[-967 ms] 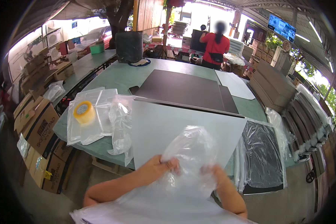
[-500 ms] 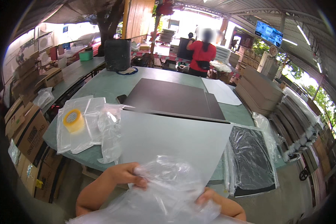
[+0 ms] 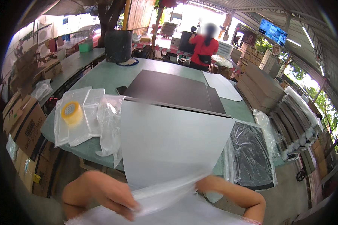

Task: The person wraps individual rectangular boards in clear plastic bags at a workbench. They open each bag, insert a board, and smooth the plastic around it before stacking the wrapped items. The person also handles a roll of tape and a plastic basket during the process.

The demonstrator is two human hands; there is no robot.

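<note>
At the near edge, my left hand point(image 3: 110, 193) is closed on the rim of a clear plastic bag point(image 3: 165, 193), its fingertips slightly blurred. The bag's opposite side is gripped by my right hand point(image 3: 209, 183), with the mouth edge stretched between both hands. Just beyond them lies a large pale grey sheet point(image 3: 172, 140), its near end behind or within the plastic; I cannot tell which. Dark brown boards point(image 3: 169, 90) rest past its far edge. To the right is a dark board wrapped in clear plastic point(image 3: 250, 153).
A yellow tape roll point(image 3: 71, 113) sits on flat plastic bags point(image 3: 87, 129) at left. Crumpled plastic point(image 3: 110, 123) lies beside the sheet. Cartons point(image 3: 32, 125) flank the green table point(image 3: 90, 77); stacked boards point(image 3: 261, 90) stand at right. A person in red point(image 3: 204, 48) works far off.
The crumpled plastic between my hands is now drawn into a taut edge. My left hand has moved lower and nearer. The right hand has risen slightly, and the view has shifted.
</note>
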